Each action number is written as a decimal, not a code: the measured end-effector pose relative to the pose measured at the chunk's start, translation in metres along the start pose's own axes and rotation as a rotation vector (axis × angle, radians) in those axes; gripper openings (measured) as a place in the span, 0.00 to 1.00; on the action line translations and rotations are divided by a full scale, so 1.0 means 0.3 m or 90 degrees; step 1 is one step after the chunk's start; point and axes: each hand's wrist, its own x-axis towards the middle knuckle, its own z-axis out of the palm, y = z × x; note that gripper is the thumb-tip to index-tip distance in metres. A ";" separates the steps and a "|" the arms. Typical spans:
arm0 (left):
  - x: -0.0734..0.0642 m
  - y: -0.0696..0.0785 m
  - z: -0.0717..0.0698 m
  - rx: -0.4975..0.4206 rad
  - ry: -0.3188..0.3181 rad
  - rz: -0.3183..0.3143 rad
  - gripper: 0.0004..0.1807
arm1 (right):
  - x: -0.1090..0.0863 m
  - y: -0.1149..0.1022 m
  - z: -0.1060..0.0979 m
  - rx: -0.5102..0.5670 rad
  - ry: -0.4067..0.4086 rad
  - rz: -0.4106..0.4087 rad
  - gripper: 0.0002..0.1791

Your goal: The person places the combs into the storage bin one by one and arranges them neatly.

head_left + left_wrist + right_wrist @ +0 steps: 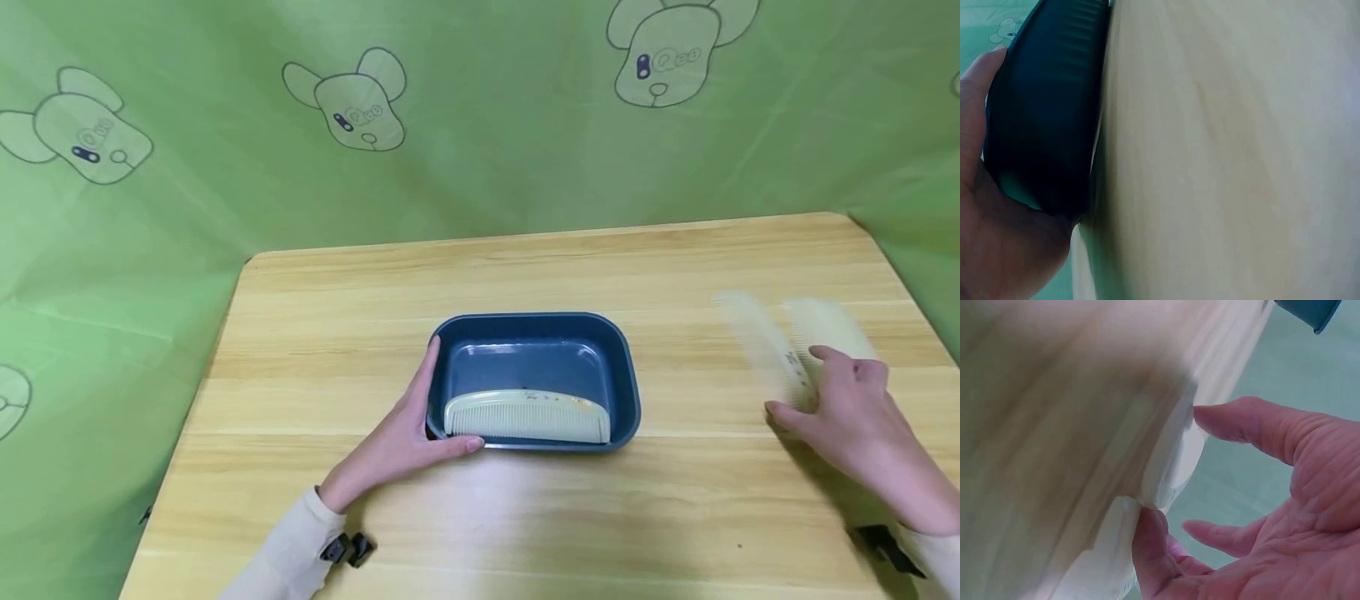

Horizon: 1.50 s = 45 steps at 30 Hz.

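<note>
A dark blue plastic box (540, 327) sits mid-table, with a pale comb (525, 414) along its near inner wall, teeth toward me. My left hand (408, 437) grips the box's near left corner, thumb along the near rim, fingers at the left side; the left wrist view shows the box's dark outer wall (1047, 94) against that hand. At the right, my right hand (858, 417) pinches a pale comb (757, 342) near its lower end, thumb at one edge and a finger at the other. That comb is blurred. Another pale comb (832, 329) lies just beyond the fingers.
The wooden table (337, 333) carries the box and combs. Behind and beside it hangs a green cloth (495, 167) printed with animal heads. Black wrist devices (348, 550) show at both sleeves.
</note>
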 end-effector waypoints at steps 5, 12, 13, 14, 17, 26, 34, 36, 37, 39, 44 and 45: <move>-0.004 -0.001 0.001 0.000 0.000 -0.003 0.73 | 0.006 0.000 -0.003 -0.003 -0.010 -0.008 0.55; -0.004 0.000 0.003 0.000 -0.002 -0.012 0.73 | 0.009 0.004 -0.005 -0.013 -0.026 -0.012 0.54; -0.004 0.000 0.003 -0.001 -0.002 -0.013 0.73 | 0.009 0.004 -0.005 -0.012 -0.028 -0.012 0.54; -0.005 0.001 0.003 -0.002 -0.002 -0.013 0.73 | 0.010 0.004 -0.005 -0.011 -0.028 -0.013 0.55; -0.005 0.003 0.002 -0.003 -0.003 -0.012 0.73 | 0.011 0.000 -0.003 -0.010 -0.020 -0.022 0.54; -0.004 0.003 0.005 -0.007 -0.002 -0.012 0.73 | 0.002 -0.018 0.004 0.006 -0.010 -0.021 0.52; -0.005 0.001 0.007 -0.004 0.002 -0.010 0.73 | -0.003 -0.009 0.005 0.025 -0.015 -0.042 0.48; -0.006 0.000 0.007 -0.002 0.002 -0.011 0.73 | -0.002 -0.003 0.002 0.034 -0.025 -0.048 0.48; -0.006 0.000 0.007 -0.001 0.002 -0.012 0.73 | -0.001 0.001 0.003 0.044 -0.030 -0.055 0.47; -0.006 0.001 0.006 0.000 0.002 -0.014 0.73 | 0.004 0.011 0.007 0.065 -0.033 -0.072 0.44; -0.004 0.007 0.004 0.000 0.001 -0.012 0.73 | 0.009 0.029 0.022 0.154 -0.024 -0.125 0.37; -0.003 0.009 0.004 0.000 0.000 -0.011 0.73 | 0.009 0.029 0.024 0.179 -0.027 -0.130 0.37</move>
